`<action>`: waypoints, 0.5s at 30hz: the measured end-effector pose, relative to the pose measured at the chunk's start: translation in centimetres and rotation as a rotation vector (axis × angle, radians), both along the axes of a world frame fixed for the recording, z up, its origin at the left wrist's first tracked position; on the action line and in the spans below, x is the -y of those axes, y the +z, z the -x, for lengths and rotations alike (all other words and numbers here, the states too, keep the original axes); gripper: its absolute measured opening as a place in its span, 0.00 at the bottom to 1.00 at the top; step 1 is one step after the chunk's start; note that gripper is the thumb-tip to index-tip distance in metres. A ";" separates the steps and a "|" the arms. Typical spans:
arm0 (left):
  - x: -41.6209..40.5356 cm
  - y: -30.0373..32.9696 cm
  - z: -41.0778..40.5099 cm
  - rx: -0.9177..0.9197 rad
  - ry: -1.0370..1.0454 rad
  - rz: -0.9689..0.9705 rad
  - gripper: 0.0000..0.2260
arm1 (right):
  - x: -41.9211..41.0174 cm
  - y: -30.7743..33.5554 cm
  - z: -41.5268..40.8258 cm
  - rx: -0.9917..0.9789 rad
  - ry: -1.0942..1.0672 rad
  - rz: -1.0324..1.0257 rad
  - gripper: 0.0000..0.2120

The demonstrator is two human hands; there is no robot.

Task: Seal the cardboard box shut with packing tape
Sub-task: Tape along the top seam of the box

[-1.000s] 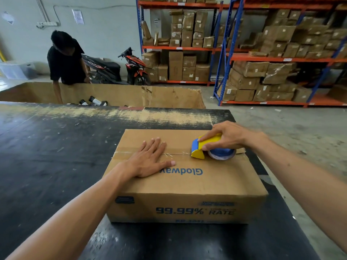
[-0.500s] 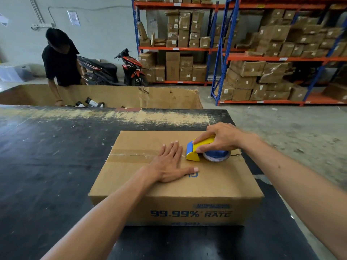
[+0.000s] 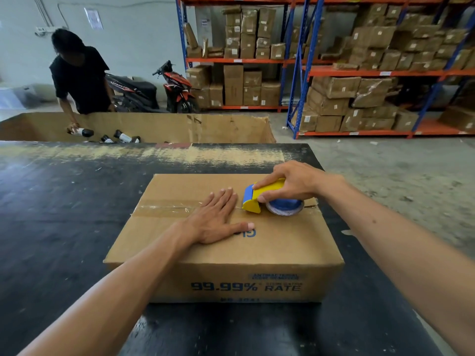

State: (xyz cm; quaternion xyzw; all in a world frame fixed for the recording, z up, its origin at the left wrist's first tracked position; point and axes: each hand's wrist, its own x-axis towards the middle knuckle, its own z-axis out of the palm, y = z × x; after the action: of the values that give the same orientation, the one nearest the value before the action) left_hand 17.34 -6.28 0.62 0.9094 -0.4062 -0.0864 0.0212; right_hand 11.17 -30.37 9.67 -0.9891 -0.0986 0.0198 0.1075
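A closed brown cardboard box [image 3: 270, 242] with blue print lies on the black table [image 3: 64, 206]. Clear tape [image 3: 164, 208] covers the left part of its top seam. My left hand [image 3: 218, 219] lies flat on the lid over the seam, fingers spread, holding nothing. My right hand [image 3: 295, 182] grips a yellow and blue tape dispenser [image 3: 267, 199] that rests on the seam near the box's right end, just right of my left fingertips.
Behind the table stands a large open cardboard bin [image 3: 159, 125] with several bottles; a person in black [image 3: 79, 78] reaches into it. A motorbike [image 3: 154, 91] is parked beyond. Shelving racks [image 3: 359, 70] full of boxes fill the right. The table's right edge drops to concrete floor [image 3: 398, 170].
My left hand has slid to the right along the seam, toward the dispenser, leaving the taped left stretch uncovered. My right hand has stayed on the dispenser near the right end.
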 end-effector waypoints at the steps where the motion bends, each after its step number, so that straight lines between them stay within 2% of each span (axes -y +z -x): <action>1: -0.1 -0.1 -0.1 0.003 -0.003 0.002 0.50 | 0.4 -0.1 0.1 0.006 -0.002 -0.013 0.23; 15: -0.6 -0.2 -0.5 0.010 -0.050 -0.018 0.48 | 7.1 0.4 4.1 -0.074 -0.122 -0.067 0.22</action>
State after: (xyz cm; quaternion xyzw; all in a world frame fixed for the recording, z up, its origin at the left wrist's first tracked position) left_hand 17.83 -5.72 0.45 0.8997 -0.4280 -0.0859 0.0091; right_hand 7.02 -37.43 10.03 -0.9877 -0.0349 0.0466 0.1451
